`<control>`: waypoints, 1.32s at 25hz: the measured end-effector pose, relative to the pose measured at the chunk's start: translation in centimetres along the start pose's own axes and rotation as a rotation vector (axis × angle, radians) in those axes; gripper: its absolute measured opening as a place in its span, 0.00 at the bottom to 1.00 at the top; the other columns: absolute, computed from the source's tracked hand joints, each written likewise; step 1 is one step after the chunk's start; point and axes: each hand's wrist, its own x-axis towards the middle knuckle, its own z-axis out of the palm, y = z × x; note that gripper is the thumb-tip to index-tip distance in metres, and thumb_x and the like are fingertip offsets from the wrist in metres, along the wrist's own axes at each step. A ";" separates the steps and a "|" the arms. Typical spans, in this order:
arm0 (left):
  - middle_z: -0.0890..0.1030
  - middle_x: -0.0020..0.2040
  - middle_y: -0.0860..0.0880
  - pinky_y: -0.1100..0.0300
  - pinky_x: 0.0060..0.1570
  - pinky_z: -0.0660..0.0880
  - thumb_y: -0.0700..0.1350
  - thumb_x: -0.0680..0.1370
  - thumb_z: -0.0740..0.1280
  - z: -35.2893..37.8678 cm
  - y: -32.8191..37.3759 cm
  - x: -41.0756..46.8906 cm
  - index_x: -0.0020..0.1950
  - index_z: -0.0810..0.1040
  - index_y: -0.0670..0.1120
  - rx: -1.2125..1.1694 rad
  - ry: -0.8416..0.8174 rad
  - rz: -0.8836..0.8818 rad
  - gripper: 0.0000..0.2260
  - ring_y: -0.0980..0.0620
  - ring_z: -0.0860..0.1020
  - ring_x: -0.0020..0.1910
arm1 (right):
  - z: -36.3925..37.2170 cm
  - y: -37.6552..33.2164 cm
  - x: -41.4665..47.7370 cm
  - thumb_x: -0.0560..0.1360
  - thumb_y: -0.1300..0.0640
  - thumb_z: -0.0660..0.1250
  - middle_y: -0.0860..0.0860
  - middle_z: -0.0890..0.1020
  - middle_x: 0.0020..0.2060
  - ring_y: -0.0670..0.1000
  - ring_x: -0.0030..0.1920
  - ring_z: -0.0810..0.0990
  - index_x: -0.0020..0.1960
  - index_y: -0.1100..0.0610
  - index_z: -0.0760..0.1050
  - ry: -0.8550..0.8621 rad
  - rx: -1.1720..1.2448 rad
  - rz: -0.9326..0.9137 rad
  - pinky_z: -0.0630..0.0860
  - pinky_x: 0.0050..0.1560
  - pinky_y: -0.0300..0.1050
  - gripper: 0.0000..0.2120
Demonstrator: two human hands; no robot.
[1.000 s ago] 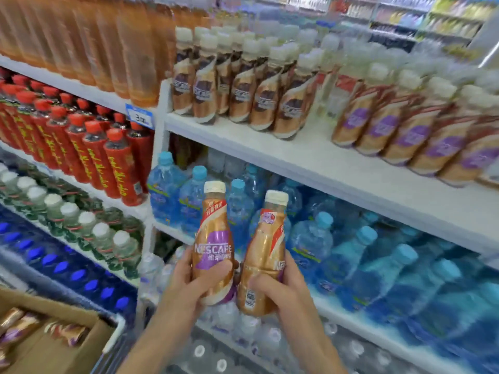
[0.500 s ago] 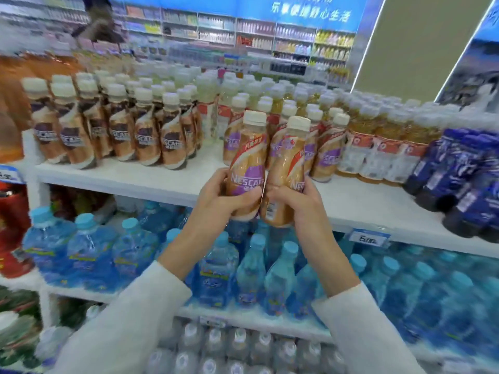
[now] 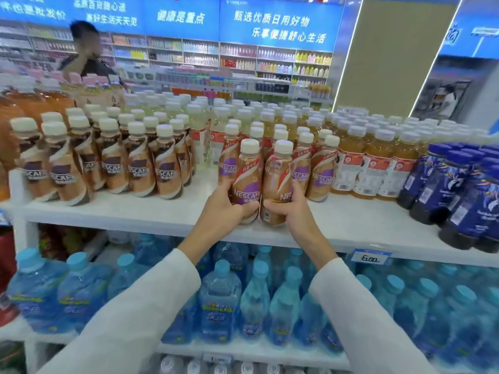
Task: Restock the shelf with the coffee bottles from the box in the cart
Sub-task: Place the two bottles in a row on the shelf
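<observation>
Store aisles under blue banners fill the background, and across the middle of the frame a white shelf [image 3: 129,211] carries rows of drinks. The left hand [image 3: 224,209] is wrapped round the lower body of one coffee bottle [image 3: 247,182]. The right hand [image 3: 293,211] holds a second coffee bottle [image 3: 278,179] the same way. Both stand upright and touch side by side at the shelf's front edge, just ahead of the matching purple-label bottles [image 3: 322,171]. Whether their bases already rest on the shelf is hard to tell.

Each bottle looks full, so it is probably fairly heavy for its small size. The plastic body should be stiff enough for a firm squeeze, though the glossy printed sleeve is likely slick. The low grip suits them, since it steers the base. They are tall and narrow, so a nudge near the cap could tip one into the neighbours behind. Water bottles [image 3: 221,292] fill the shelf below.
</observation>
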 end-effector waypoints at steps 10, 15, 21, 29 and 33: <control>0.80 0.61 0.61 0.58 0.60 0.79 0.56 0.62 0.82 -0.9 -1.7 -1.6 0.66 0.71 0.59 -0.054 -0.001 0.015 0.35 0.62 0.80 0.58 | -2.6 0.5 -0.8 0.65 0.62 0.78 0.51 0.80 0.65 0.51 0.65 0.79 0.74 0.52 0.66 -0.072 -0.123 0.095 0.77 0.64 0.47 0.41; 0.79 0.55 0.62 0.75 0.43 0.75 0.60 0.59 0.84 -0.9 -1.1 -1.5 0.61 0.71 0.59 0.044 0.080 0.037 0.36 0.71 0.78 0.50 | -2.6 0.5 -1.0 0.71 0.67 0.76 0.49 0.82 0.61 0.48 0.62 0.81 0.71 0.52 0.70 0.004 -0.170 0.047 0.80 0.57 0.40 0.33; 0.82 0.56 0.59 0.54 0.60 0.80 0.45 0.69 0.82 -1.8 -1.8 -0.8 0.60 0.74 0.55 -0.025 0.047 0.016 0.25 0.60 0.82 0.55 | -0.8 0.8 -1.9 0.63 0.45 0.84 0.42 0.80 0.58 0.40 0.57 0.79 0.67 0.47 0.71 0.108 -0.400 -0.051 0.78 0.57 0.39 0.38; 0.80 0.56 0.60 0.73 0.44 0.77 0.50 0.68 0.82 -0.4 -1.5 -2.0 0.63 0.74 0.53 0.025 0.187 0.044 0.28 0.61 0.81 0.51 | 1.2 1.5 -3.2 0.66 0.54 0.83 0.38 0.82 0.52 0.30 0.49 0.80 0.61 0.47 0.75 0.311 -0.289 -0.078 0.75 0.43 0.25 0.28; 0.78 0.50 0.65 0.73 0.39 0.76 0.52 0.65 0.84 -2.0 -1.8 -0.9 0.59 0.74 0.52 0.081 0.258 0.007 0.29 0.64 0.81 0.47 | 2.9 1.3 -1.6 0.65 0.53 0.84 0.36 0.80 0.50 0.33 0.46 0.81 0.58 0.47 0.74 0.283 -0.322 -0.075 0.74 0.42 0.24 0.27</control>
